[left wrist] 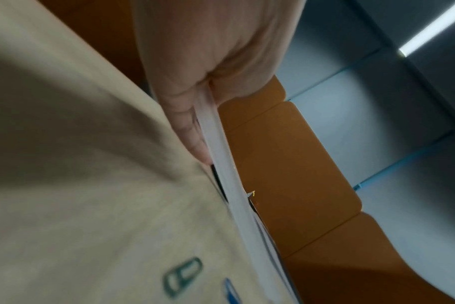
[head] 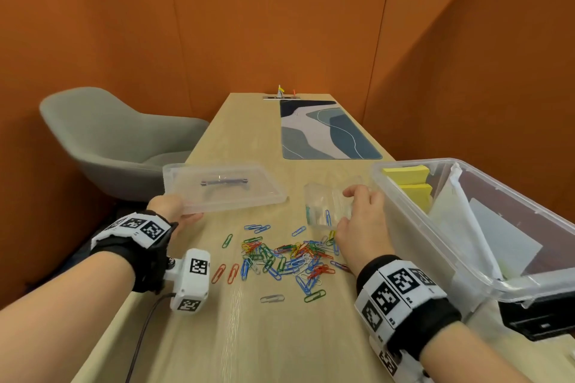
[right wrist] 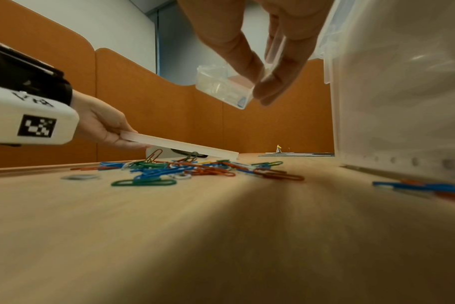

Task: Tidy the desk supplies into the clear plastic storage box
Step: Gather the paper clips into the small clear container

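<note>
The clear storage box (head: pixel 404 196) stands at the right of the desk with yellow sticky pads (head: pixel 407 174) and papers inside. Its flat clear lid (head: pixel 224 186) (right wrist: pixel 179 144) is tilted, near edge lifted; my left hand (head: pixel 174 208) (left wrist: pixel 195 98) pinches that edge. My right hand (head: pixel 361 221) (right wrist: pixel 262 67) holds a small clear clip case (head: pixel 323 205) (right wrist: pixel 223 88) above the desk, with a few clips in it. Several coloured paper clips (head: pixel 289 255) (right wrist: pixel 169 170) lie scattered between my hands.
A patterned desk mat (head: pixel 323 130) lies at the far end of the wooden desk (head: pixel 249 336). A grey chair (head: pixel 115 140) stands at the left. Orange partition walls close in the booth. A black object (head: pixel 541 317) sits under the box's near corner.
</note>
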